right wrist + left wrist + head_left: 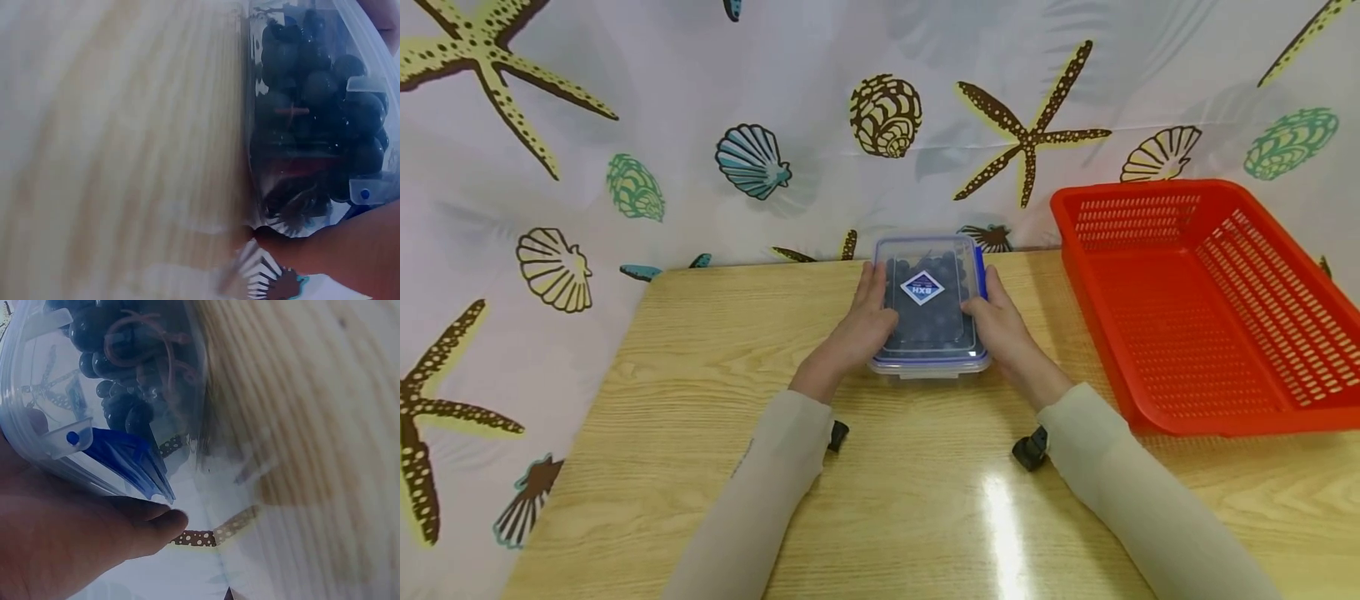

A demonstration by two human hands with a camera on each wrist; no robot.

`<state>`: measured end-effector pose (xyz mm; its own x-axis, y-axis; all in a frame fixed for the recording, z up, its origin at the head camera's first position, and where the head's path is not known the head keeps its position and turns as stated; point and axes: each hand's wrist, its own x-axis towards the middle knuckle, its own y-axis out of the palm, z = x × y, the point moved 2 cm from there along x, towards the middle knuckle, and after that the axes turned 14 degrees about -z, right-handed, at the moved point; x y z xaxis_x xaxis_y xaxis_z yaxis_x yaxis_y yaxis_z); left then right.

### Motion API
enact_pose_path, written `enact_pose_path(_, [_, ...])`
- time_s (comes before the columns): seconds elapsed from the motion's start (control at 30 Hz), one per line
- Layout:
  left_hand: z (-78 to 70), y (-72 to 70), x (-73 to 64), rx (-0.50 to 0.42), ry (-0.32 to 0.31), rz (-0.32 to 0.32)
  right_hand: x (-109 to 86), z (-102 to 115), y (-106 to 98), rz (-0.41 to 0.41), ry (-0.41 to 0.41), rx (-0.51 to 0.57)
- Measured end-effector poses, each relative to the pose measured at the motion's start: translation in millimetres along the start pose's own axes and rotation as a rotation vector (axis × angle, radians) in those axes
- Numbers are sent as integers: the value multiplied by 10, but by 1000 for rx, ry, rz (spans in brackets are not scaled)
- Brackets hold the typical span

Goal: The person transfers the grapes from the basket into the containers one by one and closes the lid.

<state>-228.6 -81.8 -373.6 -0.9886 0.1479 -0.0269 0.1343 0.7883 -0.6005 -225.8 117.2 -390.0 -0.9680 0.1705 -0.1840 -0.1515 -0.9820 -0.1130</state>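
Note:
A clear lidded food container (928, 325) of dark grapes (319, 87) sits at the table's far edge, between both hands. A blue and white diamond label (922, 287) is on its lid. My left hand (859, 327) grips the left side, thumb over the lid's edge and fingers along the wall. On the opposite side my right hand (1006, 329) grips likewise, its thumb on the lid near a raised blue latch (980, 271). Another blue latch (128, 459) angles outward above the left fingers in the left wrist view. Reddish stems (169, 353) show through the plastic.
A red perforated plastic basket (1112, 350) stands to the right on the wooden table (700, 375). Behind the table hangs a white cloth (820, 75) printed with shells and starfish. Black straps (1030, 448) are at the wrists.

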Motion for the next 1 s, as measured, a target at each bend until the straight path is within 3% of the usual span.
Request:
enact_pose_path(0.13, [-4, -17, -1, -18, 14, 2, 8, 40, 12, -7, -49, -99])
enact_pose_path(0.4, [-28, -18, 4, 25, 22, 7, -7, 87, -11, 16, -293, -403])
enact_pose_path(0.6, [4, -25, -1, 103, 42, 15, -29, 114, -10, 37, -412, -585])
enact_pose_path(0.8, [23, -42, 9, 84, 79, 34, -37, 162, 29, 88, -433, -772])
enact_pose_path(1.0, [48, -50, 10, 11, 93, 34, -50, 168, 52, 122, -413, -803])
